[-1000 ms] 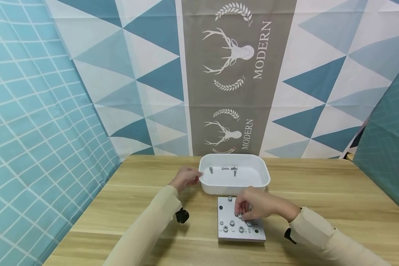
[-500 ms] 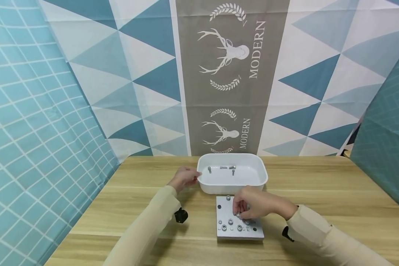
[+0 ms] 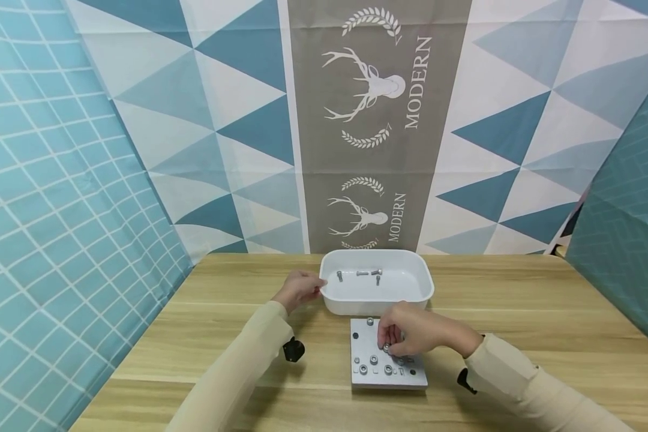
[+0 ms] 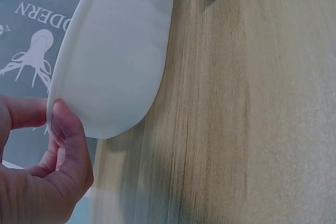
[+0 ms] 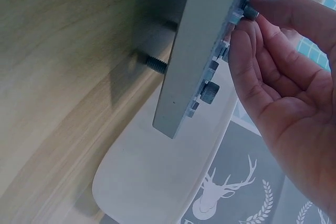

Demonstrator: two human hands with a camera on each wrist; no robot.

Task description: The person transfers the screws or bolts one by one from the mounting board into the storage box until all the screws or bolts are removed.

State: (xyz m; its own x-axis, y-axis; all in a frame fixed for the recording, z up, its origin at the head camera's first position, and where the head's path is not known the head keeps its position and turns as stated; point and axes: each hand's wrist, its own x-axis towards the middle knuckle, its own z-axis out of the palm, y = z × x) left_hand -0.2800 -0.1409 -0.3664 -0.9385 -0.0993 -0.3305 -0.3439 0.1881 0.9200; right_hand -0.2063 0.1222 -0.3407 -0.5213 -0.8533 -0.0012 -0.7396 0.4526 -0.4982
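Note:
My left hand [image 3: 301, 288] pinches the left rim of a white plastic tray [image 3: 378, 308]; in the left wrist view the thumb and index finger [image 4: 67, 121] grip that thin rim. Just in front of the tray lies a silver metal plate [image 3: 363, 345] with several socket head screws [image 3: 374, 360] standing in it. Over the plate's middle, my right hand [image 3: 416, 329] holds a socket head screw [image 3: 386, 348] by its head between thumb and fingers. The right wrist view shows the plate edge-on, with a threaded shank [image 5: 156, 65] sticking out underneath. The right hand hides part of the plate.
Several loose screws [image 3: 362, 273] lie inside the tray. A wooden table [image 3: 194, 324] carries everything, and a patterned cloth backdrop [image 3: 367, 150] hangs behind it. Black straps [image 3: 294, 350] show at both cuffs.
The whole view has shifted slightly, so the tray and plate appear a little further left. Both hands keep their places, the left at the rim and the right at the screw.

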